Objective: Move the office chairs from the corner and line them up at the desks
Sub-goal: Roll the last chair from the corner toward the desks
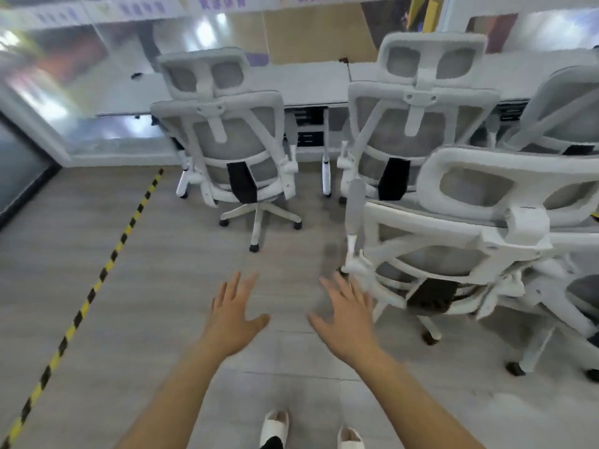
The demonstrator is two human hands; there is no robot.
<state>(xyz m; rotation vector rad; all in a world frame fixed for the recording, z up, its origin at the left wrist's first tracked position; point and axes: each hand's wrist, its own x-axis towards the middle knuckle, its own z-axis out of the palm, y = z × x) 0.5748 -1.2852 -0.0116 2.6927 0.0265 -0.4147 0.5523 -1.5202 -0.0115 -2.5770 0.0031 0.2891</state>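
1. Your white slippers [275,427] stand at the bottom edge of the view on the grey floor [162,303].
2. Both your bare forearms reach forward over the floor, side by side.
3. Your left hand [231,314] is spread flat, palm down, fingers straight and thumb out. It holds nothing.
4. Your right hand [348,319] is spread the same way and is also empty. Its fingertips lie just beside the lower end of an armrest; whether they touch it cannot be told.
5. That armrest belongs to the nearest chair [515,228], a white-framed office chair with grey mesh. It stands to your right with its back toward you, short of the desk and tilted in the view.
6. A yellow-and-black tape line [97,286] runs diagonally across the floor on your left.
7. Farther on, the left chair [227,140] is pushed up to the desk [308,82], with its back to you.
8. The middle chair [418,124] stands at the same desk beside it, partly hidden by the nearest chair.
9. A third chair [564,118] shows at the right edge, also at the desk.
10. Behind the desk runs a glass wall [81,59], blurred.
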